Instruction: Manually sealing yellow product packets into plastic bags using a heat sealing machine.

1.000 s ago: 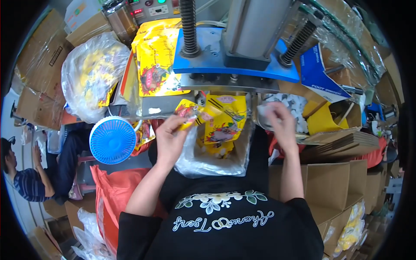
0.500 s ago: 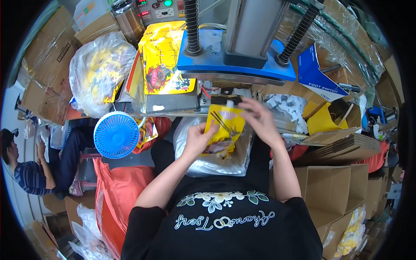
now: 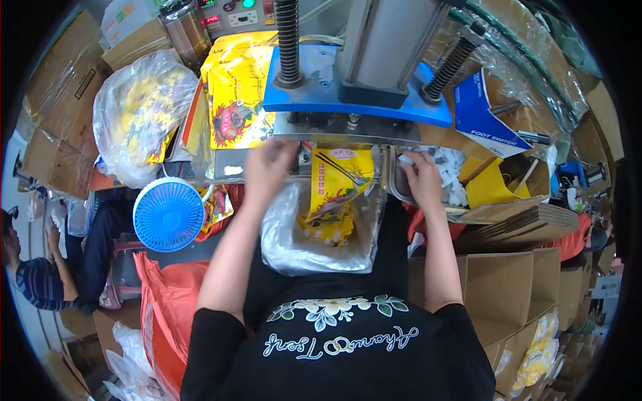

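A yellow printed pouch (image 3: 340, 175) hangs with its top edge beneath the dark metal bar (image 3: 348, 131) of a blue press (image 3: 314, 97); neither hand touches it. My left hand (image 3: 269, 167) is raised beside the press, next to a stack of yellow pouches (image 3: 234, 100); motion smears its fingers. To the right of the hanging pouch, my right hand (image 3: 424, 179) has its fingers bent together over a small tray by the white plastic pieces (image 3: 451, 170). Something pale shows at its fingertips, too small to name. More yellow pouches (image 3: 329, 226) lie in a plastic-lined box (image 3: 294, 257) on my lap.
A blue fan (image 3: 168, 214) stands left, below a clear bag of yellow pouches (image 3: 144, 113). On the right are a blue-and-white carton (image 3: 485, 113) and open cardboard boxes (image 3: 501, 287). A red bag (image 3: 170, 294) sits low left. Another person (image 3: 40, 267) sits far left.
Both hands have let go of the pouch, which now hangs at the press. My left hand moved up and left, my right hand moved right to the tray. The press bar sits lower.
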{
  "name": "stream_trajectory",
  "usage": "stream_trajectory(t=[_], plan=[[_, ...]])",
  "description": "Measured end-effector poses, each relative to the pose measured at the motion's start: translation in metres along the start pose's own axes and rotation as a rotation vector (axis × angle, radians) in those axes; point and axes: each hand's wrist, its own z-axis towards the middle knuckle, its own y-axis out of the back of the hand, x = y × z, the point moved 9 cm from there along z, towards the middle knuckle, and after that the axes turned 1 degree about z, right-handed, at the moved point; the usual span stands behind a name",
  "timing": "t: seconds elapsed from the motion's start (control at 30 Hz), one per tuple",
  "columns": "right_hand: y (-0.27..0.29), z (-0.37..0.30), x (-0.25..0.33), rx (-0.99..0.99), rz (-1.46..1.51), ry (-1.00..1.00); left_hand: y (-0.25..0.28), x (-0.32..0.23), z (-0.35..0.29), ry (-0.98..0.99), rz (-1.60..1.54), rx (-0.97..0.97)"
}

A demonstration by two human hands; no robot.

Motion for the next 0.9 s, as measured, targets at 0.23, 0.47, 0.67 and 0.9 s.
stream_trajectory(t=[0.23,0.47,0.67,0.9], plan=[[0.010,-0.005,-0.010,-0.001,0.344,-0.113,0.043,0.006,-0.050,-0.350,0.771,-0.197],[0.020,-0.007,0.059,0.073,0.528,-0.153,0.043,-0.029,-0.069,-0.075,-0.019,-0.137],[-0.008,-0.022,0.151,0.377,0.320,0.272,-0.022,0.010,-0.108,0.090,-0.117,0.129],[-0.029,-0.020,0.100,0.414,0.633,-0.078,-0.064,0.017,-0.105,0.194,-0.167,0.296]])
